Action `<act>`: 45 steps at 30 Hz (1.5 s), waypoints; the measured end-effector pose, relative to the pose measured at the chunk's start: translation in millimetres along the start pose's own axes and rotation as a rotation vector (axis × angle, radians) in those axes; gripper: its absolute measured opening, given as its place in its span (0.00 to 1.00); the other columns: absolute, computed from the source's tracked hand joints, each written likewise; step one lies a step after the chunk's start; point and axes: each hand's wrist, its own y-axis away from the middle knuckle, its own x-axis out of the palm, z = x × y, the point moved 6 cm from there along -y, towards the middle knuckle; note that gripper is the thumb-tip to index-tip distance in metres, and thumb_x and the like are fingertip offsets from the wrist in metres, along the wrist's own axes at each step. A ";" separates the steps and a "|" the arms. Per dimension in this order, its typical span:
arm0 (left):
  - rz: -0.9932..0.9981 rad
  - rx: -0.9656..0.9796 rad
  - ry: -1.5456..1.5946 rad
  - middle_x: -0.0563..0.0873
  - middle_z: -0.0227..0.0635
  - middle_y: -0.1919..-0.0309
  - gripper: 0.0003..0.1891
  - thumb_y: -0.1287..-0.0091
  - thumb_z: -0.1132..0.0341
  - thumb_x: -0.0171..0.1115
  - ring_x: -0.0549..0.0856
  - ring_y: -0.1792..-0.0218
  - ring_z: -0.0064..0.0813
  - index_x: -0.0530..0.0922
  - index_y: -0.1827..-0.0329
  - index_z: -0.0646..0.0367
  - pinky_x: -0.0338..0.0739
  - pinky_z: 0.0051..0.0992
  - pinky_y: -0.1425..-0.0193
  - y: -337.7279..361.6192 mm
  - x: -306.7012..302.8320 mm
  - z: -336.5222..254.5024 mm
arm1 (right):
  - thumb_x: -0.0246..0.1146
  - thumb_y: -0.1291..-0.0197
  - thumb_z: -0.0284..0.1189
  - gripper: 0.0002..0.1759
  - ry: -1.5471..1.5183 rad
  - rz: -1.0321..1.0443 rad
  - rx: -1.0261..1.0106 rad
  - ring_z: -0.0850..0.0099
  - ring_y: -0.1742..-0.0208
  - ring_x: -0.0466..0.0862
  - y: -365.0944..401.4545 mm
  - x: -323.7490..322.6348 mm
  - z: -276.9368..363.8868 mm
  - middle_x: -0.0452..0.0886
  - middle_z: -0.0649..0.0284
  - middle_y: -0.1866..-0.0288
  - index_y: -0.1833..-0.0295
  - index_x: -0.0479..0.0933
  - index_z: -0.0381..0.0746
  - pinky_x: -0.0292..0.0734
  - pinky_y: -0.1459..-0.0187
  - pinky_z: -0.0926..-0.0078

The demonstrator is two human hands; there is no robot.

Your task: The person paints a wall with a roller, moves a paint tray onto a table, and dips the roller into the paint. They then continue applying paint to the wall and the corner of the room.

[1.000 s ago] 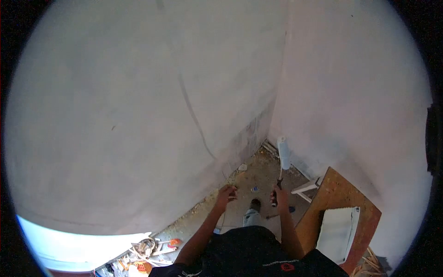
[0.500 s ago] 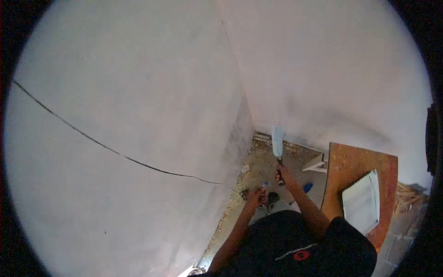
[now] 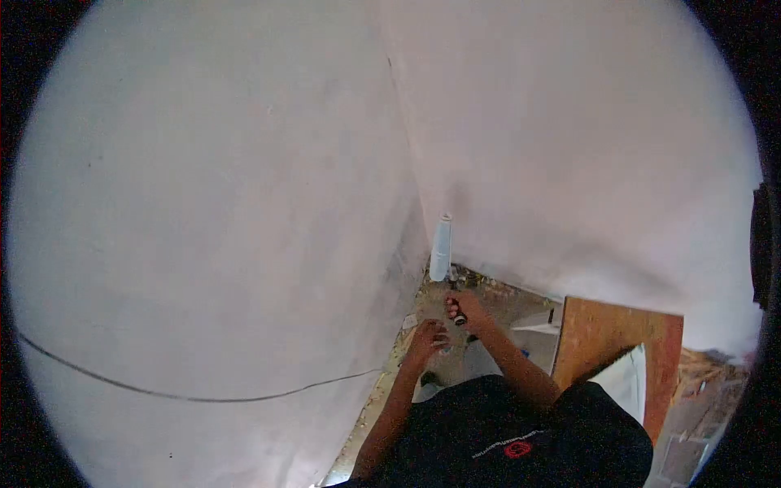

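My right hand (image 3: pixel 465 311) is wrapped round the dark handle (image 3: pixel 460 320) of a hand tool. Its long, pale, narrow head (image 3: pixel 441 250) points up and away, overlapping the foot of the wall corner. To the left and slightly lower, my left hand (image 3: pixel 429 337) hangs with its fingers loosely bent and apart, and nothing shows in it. Just past its fingertips a small blue thing (image 3: pixel 446 350) appears against the floor.
Pale walls (image 3: pixel 203 203) meet at a corner ahead. A dark cord (image 3: pixel 203 399) runs across the left wall. Rubble lines the floor edge (image 3: pixel 488 285). At right stands a brown wooden board (image 3: pixel 602 325) with a white sheet-like piece (image 3: pixel 626 382) on it.
The view has tilted up, so board, floor and cord sit lower. The tool's head has swung left toward the corner, and my right hand has come closer to my left.
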 end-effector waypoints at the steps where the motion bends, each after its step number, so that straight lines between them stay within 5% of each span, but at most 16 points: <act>1: -0.014 -0.001 0.072 0.78 0.37 0.59 0.18 0.34 0.56 0.56 0.81 0.59 0.33 0.71 0.50 0.59 0.78 0.32 0.54 -11.6 -0.7 -0.5 | 0.59 0.40 0.35 0.13 0.032 0.000 0.039 0.78 0.84 0.70 -9.5 3.5 8.5 0.71 0.69 0.82 0.73 0.69 0.41 0.65 0.83 0.78; 7: 0.030 0.024 0.155 0.76 0.42 0.50 0.28 0.36 0.51 0.57 0.78 0.49 0.38 0.66 0.40 0.61 0.76 0.37 0.48 -64.4 19.6 -30.7 | 0.55 0.38 0.42 0.20 1.413 -0.003 -0.213 0.67 0.72 0.79 -46.2 -66.5 59.8 0.78 0.59 0.73 0.58 0.71 0.32 0.74 0.72 0.68; 10: 0.157 -0.037 0.285 0.75 0.43 0.47 0.28 0.35 0.54 0.57 0.77 0.47 0.38 0.63 0.37 0.61 0.75 0.38 0.45 -127.0 28.2 3.5 | 0.53 0.38 0.44 0.29 2.052 0.091 -1.066 0.59 0.64 0.82 -59.9 -118.2 76.5 0.81 0.53 0.64 0.45 0.68 0.28 0.77 0.65 0.62; 13: 0.277 0.226 -0.145 0.75 0.42 0.48 0.25 0.33 0.60 0.55 0.77 0.46 0.37 0.62 0.37 0.62 0.74 0.36 0.44 -159.8 64.2 1.5 | 0.54 0.39 0.43 0.30 2.398 0.177 -1.269 0.53 0.61 0.81 -47.8 -116.8 117.4 0.80 0.49 0.58 0.40 0.64 0.29 0.77 0.62 0.57; 16: 0.151 0.663 -0.784 0.78 0.41 0.52 0.23 0.33 0.64 0.55 0.78 0.48 0.35 0.64 0.39 0.64 0.73 0.32 0.45 -181.2 104.4 -14.8 | 0.55 0.40 0.42 0.31 2.297 0.325 -0.861 0.52 0.62 0.81 -48.2 -101.3 148.5 0.79 0.48 0.60 0.40 0.63 0.29 0.77 0.62 0.55; 18: 0.005 0.742 -0.910 0.79 0.40 0.55 0.20 0.34 0.66 0.56 0.79 0.50 0.32 0.68 0.42 0.65 0.73 0.30 0.46 -197.1 118.5 -22.0 | 0.56 0.41 0.41 0.32 2.318 0.327 -0.678 0.52 0.62 0.81 -53.3 -88.4 161.1 0.79 0.46 0.61 0.38 0.62 0.31 0.77 0.62 0.55; 23: -0.092 0.366 0.192 0.80 0.37 0.62 0.09 0.36 0.70 0.57 0.80 0.59 0.27 0.75 0.55 0.65 0.73 0.28 0.54 -219.8 126.1 -14.1 | 0.55 0.41 0.36 0.30 2.028 0.424 -0.226 0.53 0.63 0.81 -68.5 -68.9 176.7 0.79 0.45 0.66 0.35 0.58 0.38 0.76 0.63 0.54; 25: -0.109 0.563 -0.036 0.80 0.36 0.63 0.08 0.37 0.72 0.57 0.80 0.59 0.27 0.76 0.56 0.64 0.74 0.26 0.54 -222.0 123.0 -22.8 | 0.54 0.40 0.35 0.28 1.894 0.462 -0.140 0.52 0.64 0.81 -83.8 -89.3 168.9 0.79 0.45 0.67 0.36 0.57 0.39 0.76 0.62 0.54; 27: -0.110 0.484 0.071 0.81 0.36 0.63 0.08 0.38 0.73 0.57 0.80 0.60 0.27 0.76 0.57 0.64 0.74 0.25 0.55 -233.2 117.6 -20.4 | 0.54 0.40 0.33 0.28 1.788 0.461 -0.154 0.50 0.63 0.81 -75.2 -68.2 180.6 0.79 0.44 0.67 0.36 0.55 0.39 0.75 0.61 0.54; 29: -0.125 0.115 0.502 0.81 0.37 0.63 0.09 0.38 0.74 0.56 0.80 0.60 0.28 0.76 0.56 0.64 0.74 0.25 0.55 -248.5 121.9 -15.3 | 0.53 0.39 0.33 0.29 1.752 0.418 -0.086 0.49 0.61 0.81 -68.0 -44.8 194.4 0.78 0.42 0.64 0.35 0.53 0.38 0.75 0.59 0.54; 31: -0.132 0.343 0.218 0.81 0.36 0.62 0.10 0.38 0.73 0.56 0.80 0.60 0.29 0.75 0.55 0.65 0.74 0.26 0.56 -238.8 127.7 -40.4 | 0.54 0.40 0.33 0.31 1.768 0.360 0.119 0.48 0.56 0.80 -67.9 -39.1 199.2 0.77 0.39 0.59 0.33 0.52 0.38 0.74 0.56 0.54; 34: -0.139 0.684 -0.205 0.82 0.36 0.61 0.11 0.37 0.72 0.55 0.81 0.60 0.30 0.75 0.53 0.66 0.74 0.28 0.57 -215.7 129.9 -82.4 | 0.53 0.40 0.38 0.38 1.818 0.422 -0.151 0.46 0.49 0.76 -117.0 -87.5 170.7 0.74 0.39 0.49 0.30 0.46 0.34 0.70 0.48 0.51; 38: -0.169 0.546 -1.332 0.82 0.40 0.60 0.12 0.38 0.70 0.56 0.81 0.58 0.36 0.76 0.53 0.64 0.74 0.32 0.56 -218.4 127.0 -91.0 | 0.55 0.40 0.36 0.29 1.880 0.412 -0.221 0.49 0.50 0.78 -94.3 -45.3 198.0 0.76 0.38 0.54 0.36 0.59 0.35 0.71 0.50 0.54; 40: -0.155 0.496 -0.838 0.81 0.44 0.59 0.12 0.39 0.69 0.57 0.80 0.58 0.41 0.78 0.53 0.61 0.74 0.35 0.54 -223.7 119.3 -85.9 | 0.56 0.40 0.38 0.27 1.793 0.372 -0.250 0.49 0.51 0.78 -93.3 -50.6 200.0 0.77 0.40 0.54 0.39 0.63 0.34 0.71 0.50 0.55; 42: -0.131 0.461 -0.775 0.80 0.47 0.59 0.12 0.40 0.67 0.57 0.79 0.58 0.45 0.79 0.55 0.60 0.74 0.37 0.53 -230.5 112.0 -84.8 | 0.56 0.40 0.39 0.27 1.671 0.463 -0.247 0.50 0.51 0.79 -114.5 -67.3 186.5 0.77 0.42 0.54 0.40 0.65 0.34 0.71 0.50 0.56; 45: -0.122 0.521 -1.177 0.80 0.49 0.60 0.10 0.40 0.66 0.58 0.79 0.57 0.47 0.79 0.58 0.59 0.74 0.38 0.52 -223.6 121.0 -96.1 | 0.56 0.40 0.39 0.26 1.616 0.502 -0.403 0.52 0.53 0.79 -128.3 -82.6 173.7 0.78 0.46 0.55 0.41 0.66 0.36 0.72 0.50 0.58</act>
